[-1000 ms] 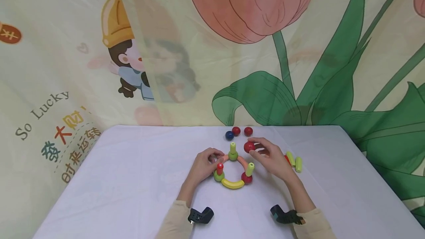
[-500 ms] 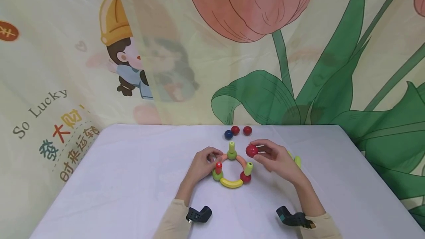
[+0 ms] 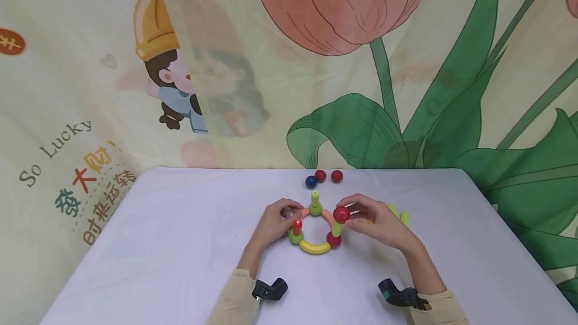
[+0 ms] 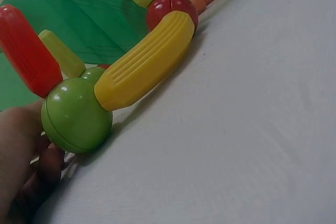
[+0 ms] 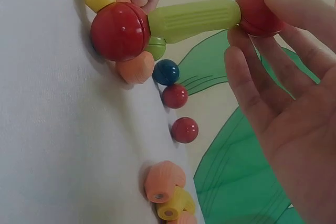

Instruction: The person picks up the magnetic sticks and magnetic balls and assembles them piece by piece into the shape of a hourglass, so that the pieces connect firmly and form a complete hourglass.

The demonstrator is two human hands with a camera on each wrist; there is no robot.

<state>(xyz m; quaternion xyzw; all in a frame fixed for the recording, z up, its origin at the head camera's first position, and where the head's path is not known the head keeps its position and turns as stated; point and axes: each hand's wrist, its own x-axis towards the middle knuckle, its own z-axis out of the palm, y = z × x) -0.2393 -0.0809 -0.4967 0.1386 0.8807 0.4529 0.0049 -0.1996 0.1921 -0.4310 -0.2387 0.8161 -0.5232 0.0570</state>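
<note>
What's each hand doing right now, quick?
Left hand: fingers curled on the toy ring, by the green ball.
Right hand: pinching the red ball on top of the green stick.

- White table [image 3: 180,245]; cloth surface, spans near to far.
- Far edge of table, right of centre: one blue ball [image 3: 310,181], two red balls [image 3: 320,175] [image 3: 336,175], close together in a short row.
- Right side of table: loose sticks, orange [image 5: 164,181] and yellow-green [image 5: 176,206], lying bunched.
- Printed backdrop [image 3: 406,64] behind table: pink tulip, green leaves, cartoon figure at left, "So Lucky" lettering.
</note>
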